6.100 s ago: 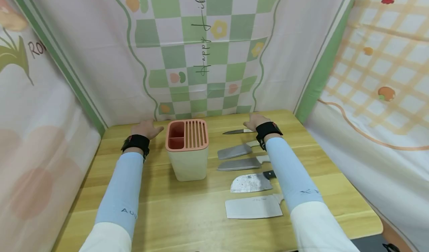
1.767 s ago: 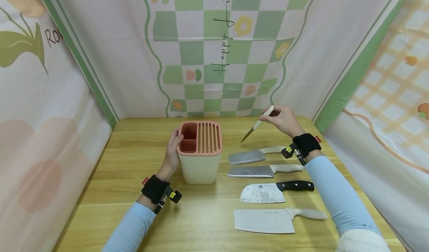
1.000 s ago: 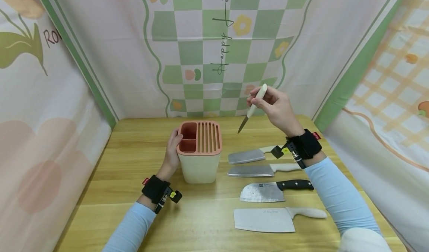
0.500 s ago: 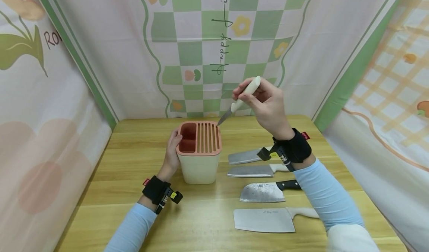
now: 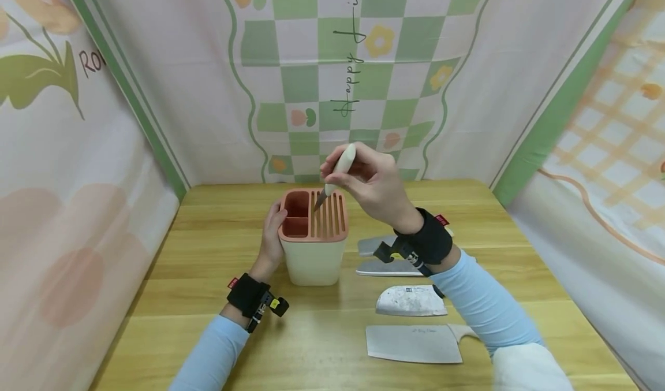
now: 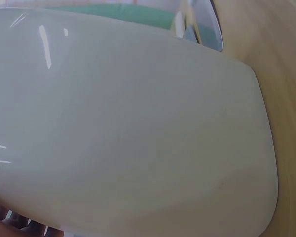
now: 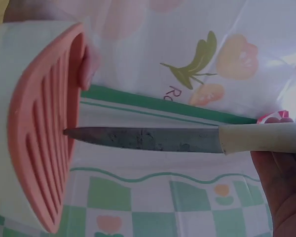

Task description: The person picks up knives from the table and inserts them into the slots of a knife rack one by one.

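Observation:
My right hand (image 5: 375, 186) pinches the pale handle of a small paring knife (image 7: 148, 139), blade slanting down to the left. Its tip is right at the slotted side of the knife block's pink lid, by the slot nearest the two open compartments. The knife block (image 5: 314, 264) stands upright, with a cream body. My left hand (image 5: 271, 235) grips it from the left, thumb over the rim of a compartment; the other fingers are mostly hidden behind the body. In the left wrist view the cream wall (image 6: 138, 123) fills most of the picture.
Right of the block, several knives lie on the wooden table (image 5: 218, 298): a broad cleaver (image 5: 413, 343) in front, a round-nosed chopping knife (image 5: 410, 300) behind it, then two grey-bladed knives partly hidden under my right forearm. A patterned cloth (image 5: 208, 90) hangs behind.
The right hand has lifted the paring knife off the table and carried it left over the block, its tip now at the slots. The left hand has come to the block and stayed gripping it.

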`<state>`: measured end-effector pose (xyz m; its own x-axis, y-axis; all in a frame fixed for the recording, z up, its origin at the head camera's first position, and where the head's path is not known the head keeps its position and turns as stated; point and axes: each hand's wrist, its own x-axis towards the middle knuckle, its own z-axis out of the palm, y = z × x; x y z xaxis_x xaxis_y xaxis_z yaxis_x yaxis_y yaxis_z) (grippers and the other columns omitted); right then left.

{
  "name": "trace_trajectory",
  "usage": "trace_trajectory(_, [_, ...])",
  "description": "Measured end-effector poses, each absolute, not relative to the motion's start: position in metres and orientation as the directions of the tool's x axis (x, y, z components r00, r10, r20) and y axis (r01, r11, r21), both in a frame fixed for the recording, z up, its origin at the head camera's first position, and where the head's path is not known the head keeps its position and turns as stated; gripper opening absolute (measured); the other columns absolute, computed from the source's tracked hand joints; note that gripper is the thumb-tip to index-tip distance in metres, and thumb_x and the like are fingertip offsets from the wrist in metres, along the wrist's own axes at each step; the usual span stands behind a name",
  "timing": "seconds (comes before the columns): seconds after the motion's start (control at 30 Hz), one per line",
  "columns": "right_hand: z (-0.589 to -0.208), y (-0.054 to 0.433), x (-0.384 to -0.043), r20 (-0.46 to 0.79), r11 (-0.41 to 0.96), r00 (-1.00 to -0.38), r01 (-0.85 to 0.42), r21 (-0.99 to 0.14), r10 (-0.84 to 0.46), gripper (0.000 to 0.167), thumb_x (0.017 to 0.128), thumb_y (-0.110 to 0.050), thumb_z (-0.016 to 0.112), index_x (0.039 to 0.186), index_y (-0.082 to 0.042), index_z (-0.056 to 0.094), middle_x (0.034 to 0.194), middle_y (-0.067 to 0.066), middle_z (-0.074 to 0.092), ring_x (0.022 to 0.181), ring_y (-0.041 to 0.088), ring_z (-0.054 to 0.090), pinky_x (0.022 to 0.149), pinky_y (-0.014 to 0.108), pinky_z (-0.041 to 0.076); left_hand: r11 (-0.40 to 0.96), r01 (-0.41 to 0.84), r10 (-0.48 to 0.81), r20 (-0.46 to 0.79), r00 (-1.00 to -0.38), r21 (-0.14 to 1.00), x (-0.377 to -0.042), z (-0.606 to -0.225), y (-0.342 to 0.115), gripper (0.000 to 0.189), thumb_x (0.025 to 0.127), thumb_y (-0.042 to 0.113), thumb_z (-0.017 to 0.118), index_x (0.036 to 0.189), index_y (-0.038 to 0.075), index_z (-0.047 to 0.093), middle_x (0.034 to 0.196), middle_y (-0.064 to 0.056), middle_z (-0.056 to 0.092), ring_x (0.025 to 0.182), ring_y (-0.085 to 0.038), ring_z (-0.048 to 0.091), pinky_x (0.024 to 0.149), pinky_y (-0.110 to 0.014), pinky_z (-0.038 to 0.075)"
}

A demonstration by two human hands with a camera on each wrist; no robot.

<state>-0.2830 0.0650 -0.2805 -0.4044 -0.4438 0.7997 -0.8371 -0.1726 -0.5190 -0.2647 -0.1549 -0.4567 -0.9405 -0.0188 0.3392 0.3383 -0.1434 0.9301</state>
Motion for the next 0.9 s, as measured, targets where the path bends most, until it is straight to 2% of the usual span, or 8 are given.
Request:
trace_trajectory(0.37, [-0.303, 0.055, -0.293, 0.776, -0.145, -0.421, -0.83, -0.538, -0.47, 0.053, 0.095, -0.038, 0.071, 0.111, 0.013, 0.067, 0.096, 0.022, 0.073, 0.091, 0.007, 0.074, 0.08, 0.025, 0.063, -0.135, 0.323, -0.04, 0.32, -0.946, 0.937, -0.263, -0.456, -0.153, 0.059, 0.104, 0.035, 0.032, 0.154, 0.003, 0.039, 0.148, -0.021, 0.048, 0.127, -0.019, 0.05, 0.103, -0.023, 0.048])
trace_trajectory(0.47, [-0.308, 0.053, -0.294, 0.769, -0.141, -0.413, -0.833, -0.536, -0.488, 0.045, 0.094, -0.029, 0.074, 0.114, 0.012, 0.069, 0.096, 0.021, 0.075, 0.09, 0.008, 0.075, 0.081, 0.027, 0.063, -0.133, 0.318, -0.041, 0.315, -0.948, 0.939, -0.264, -0.456, -0.152, 0.059, 0.105, 0.035, 0.032, 0.154, 0.003, 0.039, 0.148, -0.021, 0.048, 0.126, -0.02, 0.05, 0.103, -0.024, 0.048])
trace_trajectory(0.57, [-0.313, 0.051, -0.296, 0.756, -0.131, -0.413, -0.83, -0.542, -0.507, 0.032, 0.092, -0.011, 0.078, 0.114, 0.01, 0.07, 0.096, 0.019, 0.075, 0.088, 0.01, 0.075, 0.08, 0.028, 0.064, -0.121, 0.311, -0.038, 0.309, -0.95, 0.943, -0.263, -0.457, -0.152, 0.059, 0.105, 0.036, 0.031, 0.155, 0.005, 0.039, 0.148, -0.019, 0.048, 0.127, -0.02, 0.05, 0.103, -0.025, 0.047])
trace_trajectory(0.67, [-0.319, 0.048, -0.298, 0.736, -0.105, -0.428, -0.825, -0.555, -0.525, 0.029, 0.087, 0.003, 0.08, 0.114, 0.008, 0.07, 0.096, 0.017, 0.075, 0.086, 0.011, 0.074, 0.078, 0.029, 0.064, -0.114, 0.306, -0.039, 0.304, -0.952, 0.945, -0.263, -0.457, -0.152, 0.059, 0.105, 0.037, 0.031, 0.155, 0.005, 0.038, 0.149, -0.018, 0.048, 0.128, -0.02, 0.049, 0.104, -0.025, 0.047])
trace_trajectory(0.9, [-0.334, 0.045, -0.301, 0.685, -0.034, -0.471, -0.81, -0.585, -0.555, 0.029, 0.085, 0.005, 0.081, 0.112, 0.005, 0.069, 0.096, 0.014, 0.074, 0.08, 0.013, 0.072, 0.072, 0.027, 0.062, -0.101, 0.303, -0.045, 0.3, -0.953, 0.948, -0.262, -0.456, -0.153, 0.06, 0.105, 0.038, 0.03, 0.156, 0.007, 0.037, 0.149, -0.014, 0.049, 0.129, -0.018, 0.051, 0.104, -0.024, 0.048])
